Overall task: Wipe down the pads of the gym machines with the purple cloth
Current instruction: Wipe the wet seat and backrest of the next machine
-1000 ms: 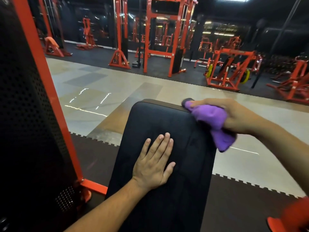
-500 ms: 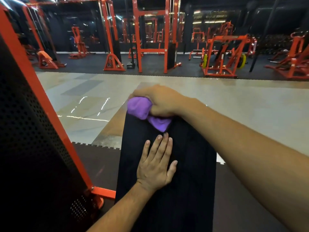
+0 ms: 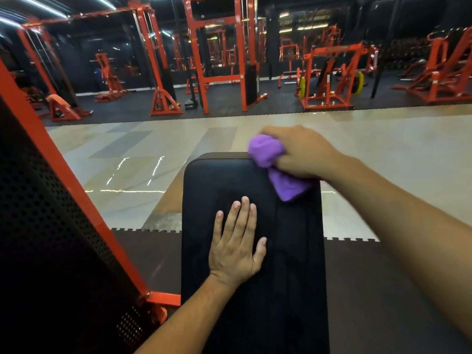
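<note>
Our left hand lay flat on the middle of the pad. Our right hand pressed the cloth on its far right corner. A frame stood left of the pad.

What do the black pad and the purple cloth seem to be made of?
Black rectangular pad: probably vinyl or faux leather, smooth, with a soft sheen at its far edge. Bunched purple cloth: soft fabric, perhaps microfibre, matte, crumpling in folds.

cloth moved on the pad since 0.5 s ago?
Yes. The cloth, gripped by the right hand, went from the pad's far left corner to its far right corner.
</note>
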Demonstrator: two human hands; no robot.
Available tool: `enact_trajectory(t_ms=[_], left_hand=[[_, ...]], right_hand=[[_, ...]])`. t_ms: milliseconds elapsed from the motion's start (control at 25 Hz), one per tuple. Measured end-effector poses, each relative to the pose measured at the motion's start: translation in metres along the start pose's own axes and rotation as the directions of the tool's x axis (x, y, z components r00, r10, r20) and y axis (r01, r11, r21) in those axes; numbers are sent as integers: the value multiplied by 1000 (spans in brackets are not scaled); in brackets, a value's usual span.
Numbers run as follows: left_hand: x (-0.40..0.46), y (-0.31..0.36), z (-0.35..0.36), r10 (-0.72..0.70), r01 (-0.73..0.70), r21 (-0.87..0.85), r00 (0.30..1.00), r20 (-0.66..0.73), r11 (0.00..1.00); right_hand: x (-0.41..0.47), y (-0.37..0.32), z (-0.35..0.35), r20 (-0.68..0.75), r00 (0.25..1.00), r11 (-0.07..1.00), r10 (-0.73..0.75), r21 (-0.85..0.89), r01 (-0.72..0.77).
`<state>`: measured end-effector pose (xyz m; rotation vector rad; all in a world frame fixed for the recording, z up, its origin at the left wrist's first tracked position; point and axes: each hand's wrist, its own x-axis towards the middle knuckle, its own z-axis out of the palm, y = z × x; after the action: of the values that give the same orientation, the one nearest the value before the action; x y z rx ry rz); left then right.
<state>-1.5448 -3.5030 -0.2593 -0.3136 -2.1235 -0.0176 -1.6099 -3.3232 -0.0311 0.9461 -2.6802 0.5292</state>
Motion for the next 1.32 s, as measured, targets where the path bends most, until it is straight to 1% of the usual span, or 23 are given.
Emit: enact_trajectory(t_ms=[80, 120, 200, 280, 320, 360, 400, 440, 480, 520, 560, 640, 680, 760, 920, 1000, 1080, 1120, 1160, 1240, 1320], left_hand=[[-1, 0, 2, -14, 14, 0, 1000, 5, 1000], [-1, 2, 1, -20, 20, -17, 1000, 3, 1000], [0, 3, 0, -38, 38, -43, 999, 5, 998], [0, 2, -3, -16, 18, -53, 999, 34, 998], [0, 2, -4, 13, -10, -56, 999, 48, 998], [-1, 1, -5, 45, -42, -59, 998, 52, 997], [0, -1, -4, 77, -74, -60, 996, 44, 995], [0, -3, -4, 117, -116, -54, 993, 34, 992], [0, -5, -3, 173, -171, -44, 985, 26, 984], [-3, -6, -2, 243, -242, -41, 970, 27, 969], [-6, -6, -1, 328, -327, -47, 944, 29, 944], [-13, -6, 0, 483, -482, -52, 875, 24, 875], [-14, -6, 1, 524, -522, -61, 851, 29, 851], [-16, -3, 2, 550, -545, -76, 833, 57, 835], [-16, 1, 1, 545, -544, -40, 832, 104, 838], [-15, 0, 1, 535, -537, -15, 837, 115, 844], [-16, 2, 3, 525, -527, -11, 844, 113, 850], [-18, 3, 4, 521, -522, -23, 847, 104, 853], [-19, 4, 5, 517, -516, -37, 851, 97, 856], [-20, 3, 5, 518, -517, -42, 849, 102, 855], [-19, 4, 4, 527, -526, -42, 844, 104, 850]], right_hand=[[20, -41, 16, 19, 998, 989, -57, -133, 59], [22, -54, 21, -8, 996, 986, -88, -146, 86], [15, -58, 30, -109, 986, 980, -128, -168, 108], [-11, -41, 41, -276, 947, 967, -165, -233, 101], [-28, -28, 48, -391, 904, 976, -171, -195, 100], [-49, -14, 53, -508, 854, 993, -116, -64, 98], [-71, 3, 57, -591, 806, 988, 22, 134, 72], [-90, 22, 60, -621, 756, 935, 206, 352, 34], [-104, 39, 61, -600, 710, 850, 370, 527, 3], [-111, 52, 63, -557, 686, 771, 467, 637, -8], [-110, 57, 68, -524, 700, 731, 485, 682, 4], [-102, 50, 84, -450, 775, 672, 443, 739, 45], [-100, 44, 94, -414, 799, 643, 437, 764, 45], [-115, 39, 114, -363, 810, 611, 460, 792, 9], [-201, 38, 181, -284, 839, 617, 464, 783, -76], [-218, 27, 196, -264, 819, 606, 510, 786, -124], [-192, 22, 175, -292, 749, 577, 595, 804, -144], [-169, 23, 155, -328, 720, 584, 612, 801, -131], [-143, 24, 133, -373, 706, 609, 603, 786, -105], [-105, 27, 101, -473, 716, 700, 514, 714, -31], [-104, 35, 106, -523, 744, 761, 415, 648, 31]])
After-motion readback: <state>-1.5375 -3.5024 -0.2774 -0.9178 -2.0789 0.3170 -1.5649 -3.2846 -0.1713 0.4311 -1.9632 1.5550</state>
